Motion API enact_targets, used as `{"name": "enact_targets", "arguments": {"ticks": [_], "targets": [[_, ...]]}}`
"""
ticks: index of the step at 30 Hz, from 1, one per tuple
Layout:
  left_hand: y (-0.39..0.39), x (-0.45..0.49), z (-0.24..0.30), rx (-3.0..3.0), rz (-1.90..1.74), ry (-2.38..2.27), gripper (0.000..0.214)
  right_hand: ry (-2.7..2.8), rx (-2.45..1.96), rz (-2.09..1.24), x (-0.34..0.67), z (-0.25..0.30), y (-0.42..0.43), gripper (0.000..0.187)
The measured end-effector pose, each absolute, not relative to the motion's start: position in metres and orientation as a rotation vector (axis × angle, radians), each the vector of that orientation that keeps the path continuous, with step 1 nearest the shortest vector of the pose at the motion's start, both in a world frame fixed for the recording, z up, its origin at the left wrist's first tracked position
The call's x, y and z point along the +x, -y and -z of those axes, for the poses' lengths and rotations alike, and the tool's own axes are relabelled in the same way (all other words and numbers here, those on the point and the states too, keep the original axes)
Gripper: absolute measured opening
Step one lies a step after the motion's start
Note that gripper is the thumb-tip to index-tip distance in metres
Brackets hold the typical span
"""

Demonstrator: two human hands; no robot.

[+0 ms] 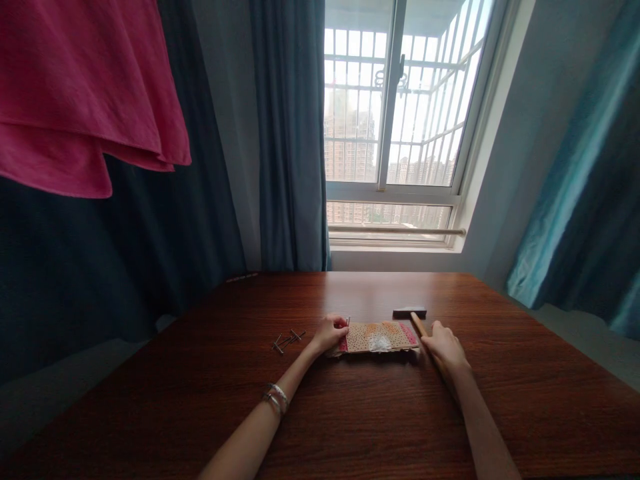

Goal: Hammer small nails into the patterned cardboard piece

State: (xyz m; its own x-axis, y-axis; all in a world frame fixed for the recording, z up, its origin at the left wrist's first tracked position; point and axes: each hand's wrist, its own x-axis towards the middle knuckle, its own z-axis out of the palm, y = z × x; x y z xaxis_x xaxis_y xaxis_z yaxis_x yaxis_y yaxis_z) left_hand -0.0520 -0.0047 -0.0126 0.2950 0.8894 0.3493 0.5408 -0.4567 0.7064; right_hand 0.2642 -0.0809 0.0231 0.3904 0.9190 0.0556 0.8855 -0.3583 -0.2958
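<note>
A hammer [419,324] with a wooden handle and dark head is gripped by my right hand [446,345], its head lying past the board's far right corner. My left hand [331,333] is closed in a pinch on a nail [349,321], which stands upright at the left end of a flat patterned board [360,339]. That board lies on the table, brown with dark spots, pinkish-red at both ends, with a whitish shiny patch near its front middle. Several loose nails [287,341] lie in a small pile left of my left hand.
The dark red-brown wooden table [370,413] stretches toward a barred window [390,120]. Blue curtains [290,133] hang at the back and sides. A pink cloth [85,87] hangs at the upper left.
</note>
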Motion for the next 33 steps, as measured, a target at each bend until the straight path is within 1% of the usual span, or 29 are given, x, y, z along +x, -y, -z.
{"name": "enact_targets", "arguments": {"ticks": [3,8,14,18,21,24,27,30,33], "targets": [[0.004,-0.052,0.014,2.116,-1.017,-1.283,0.013,1.624,-2.412,-0.229,0.267,-0.020,0.087,0.037],[0.005,-0.054,0.014,2.111,-1.039,-1.249,0.014,1.692,-2.371,-0.298,0.259,-0.018,0.082,0.029],[0.007,-0.055,0.010,2.104,-1.023,-1.226,0.013,1.727,-2.345,-0.160,0.256,-0.011,0.085,0.027],[0.010,-0.054,0.006,2.077,-1.018,-1.222,0.012,1.619,-2.222,-0.170,0.257,-0.019,0.086,0.025],[0.010,-0.054,0.005,2.070,-1.014,-1.236,0.012,1.482,-2.035,-0.319,0.253,-0.038,0.085,0.024],[0.010,-0.054,0.006,2.068,-1.018,-1.245,0.013,1.372,-1.737,-0.585,0.243,-0.063,0.087,0.022],[0.010,-0.054,0.006,2.083,-1.028,-1.212,0.012,1.405,-1.489,-0.840,0.225,-0.085,0.097,0.016],[0.010,-0.054,0.006,2.085,-1.031,-1.202,0.012,1.502,-1.386,-1.053,0.202,-0.099,0.110,0.017],[0.010,-0.054,0.005,2.074,-1.017,-1.234,0.013,1.527,-1.339,-1.167,0.177,-0.105,0.120,0.017]]}}
